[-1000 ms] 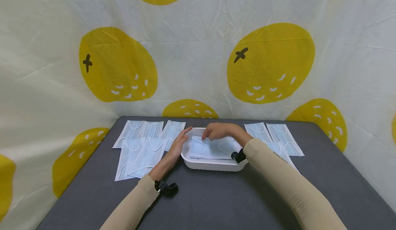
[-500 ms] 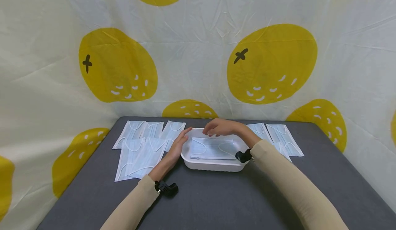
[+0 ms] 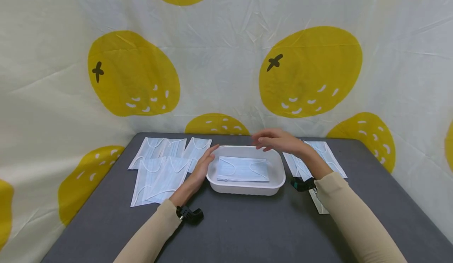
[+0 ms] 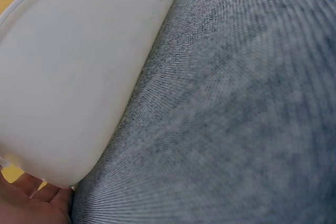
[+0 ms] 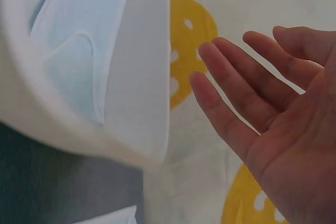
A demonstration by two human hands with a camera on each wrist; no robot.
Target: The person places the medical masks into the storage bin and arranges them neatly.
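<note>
A white plastic tub point(image 3: 245, 189) stands mid-table with light blue face masks point(image 3: 242, 169) lying flat in it, white ear loops on top. My left hand point(image 3: 202, 168) rests along the tub's left side, fingers stretched out; the left wrist view has its fingers point(image 4: 50, 195) at the tub's corner. Above the tub's back right rim hovers my right hand point(image 3: 274, 140), holding nothing. Its loosely spread fingers point(image 5: 226, 114) show beside the tub wall in the right wrist view.
Several face masks point(image 3: 161, 176) lie overlapping on the grey table point(image 3: 226, 231) left of the tub. More masks point(image 3: 327, 157) lie on the right, partly hidden by my right forearm. A white curtain point(image 3: 223, 58) with yellow fruit hangs behind the table.
My right hand has lifted from over the masks in the tub and moved right, its fingers loosening. The left hand stays at the tub's side.
</note>
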